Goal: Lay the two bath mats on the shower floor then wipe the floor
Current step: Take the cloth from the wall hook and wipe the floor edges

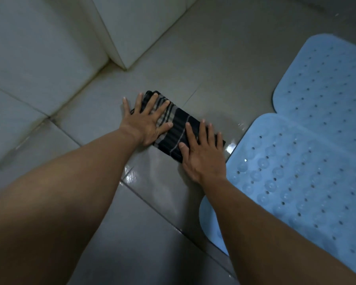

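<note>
**Both palms flat on the cloth, mats down**

Your left hand (146,124) and right hand (201,155) both lie spread with the fingers straight. They press a folded striped cloth (178,134) flat to the floor (214,58), and neither hand curls round it or pinches it. The cloth sits on the grey tiles near the foot of the wall (39,48). The two blue mats are off to your right: the near mat (296,182) just beside your right hand, the far mat (327,83) beyond it, the two lying edge to edge. Both look laid, so you are likely at the wiping step.

Expect the cloth to be soft, light and limp; pushed from one edge only, it will probably bunch or unfold. Put one palm on each half, weight over the middle, and slide it as a pad. The tiles shine with wet patches, so the cloth may glide readily and your palms may slip — lean steadily rather than hard. The mats look rubbery and full of holes, and a cloth corner might catch on a rim
</note>
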Action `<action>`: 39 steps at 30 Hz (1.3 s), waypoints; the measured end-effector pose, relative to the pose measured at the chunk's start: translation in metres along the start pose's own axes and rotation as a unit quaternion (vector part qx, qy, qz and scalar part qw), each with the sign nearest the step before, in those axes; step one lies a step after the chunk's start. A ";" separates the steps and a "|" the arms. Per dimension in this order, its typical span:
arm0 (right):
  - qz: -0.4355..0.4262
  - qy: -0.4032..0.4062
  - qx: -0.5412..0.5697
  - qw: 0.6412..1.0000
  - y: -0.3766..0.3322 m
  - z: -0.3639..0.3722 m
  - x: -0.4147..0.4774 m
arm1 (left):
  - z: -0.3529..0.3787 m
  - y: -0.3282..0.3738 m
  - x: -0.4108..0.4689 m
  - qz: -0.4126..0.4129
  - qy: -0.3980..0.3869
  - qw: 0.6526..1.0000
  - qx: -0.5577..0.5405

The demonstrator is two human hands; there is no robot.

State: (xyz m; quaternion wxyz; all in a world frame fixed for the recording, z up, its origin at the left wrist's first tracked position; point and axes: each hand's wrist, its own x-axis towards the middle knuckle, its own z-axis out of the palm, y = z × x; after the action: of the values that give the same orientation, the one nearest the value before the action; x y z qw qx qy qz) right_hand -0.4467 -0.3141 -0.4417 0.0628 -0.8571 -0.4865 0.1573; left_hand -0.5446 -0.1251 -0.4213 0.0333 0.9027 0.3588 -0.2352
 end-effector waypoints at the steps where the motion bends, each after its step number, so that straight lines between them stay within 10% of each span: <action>1: 0.005 0.004 -0.004 1.000 0.007 -0.002 0.006 | -0.004 0.005 0.008 0.004 0.002 1.000 0.001; 12: 0.144 -0.001 -0.030 0.989 0.026 -0.029 0.034 | -0.035 0.046 0.060 0.026 0.003 1.000 -0.012; 20: 0.219 -0.153 0.025 0.963 0.028 -0.057 0.058 | -0.052 0.052 0.055 0.012 -0.037 0.999 0.007; 33: 0.247 -0.088 0.045 0.964 0.112 -0.088 0.151 | -0.112 0.114 0.184 0.036 -0.011 0.999 0.033; 39: 0.277 -0.263 0.080 0.921 0.137 -0.134 0.214 | -0.153 0.141 0.212 -0.015 -0.086 0.991 0.100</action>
State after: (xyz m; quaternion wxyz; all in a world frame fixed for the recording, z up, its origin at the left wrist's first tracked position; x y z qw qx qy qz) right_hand -0.1884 -0.1963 -0.3963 -0.0455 -0.8776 -0.2144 0.4263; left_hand -0.2552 -0.0607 -0.3956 -0.0304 0.8727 0.3423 -0.3468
